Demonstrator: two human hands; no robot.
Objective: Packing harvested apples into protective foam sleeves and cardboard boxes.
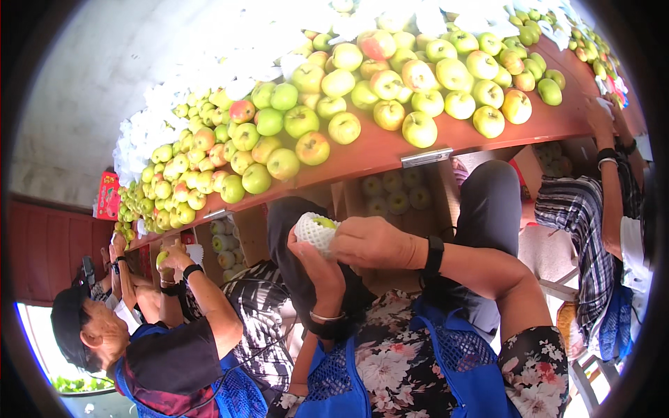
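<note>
Above my lap, a green apple [325, 222] sits inside a white foam net sleeve [313, 235], with part of its skin showing at the top. My left hand [319, 268] is wrapped round the sleeve and apple from below. The fingers of my right hand [380, 242] are closed at the right edge of the sleeve, pinching it; the fingertips are partly hidden. Just beyond my hands, under the table edge, stands an open cardboard box [444, 198] with several net-wrapped apples [397, 202] in it.
A reddish-brown table [481, 145] carries a large heap of green and red-blushed apples [341, 83]. White foam nets [150, 129] lie along its far side. Co-workers sit close at left [174, 341] and right [603, 174]. Another box of wrapped apples [224, 244] stands at left.
</note>
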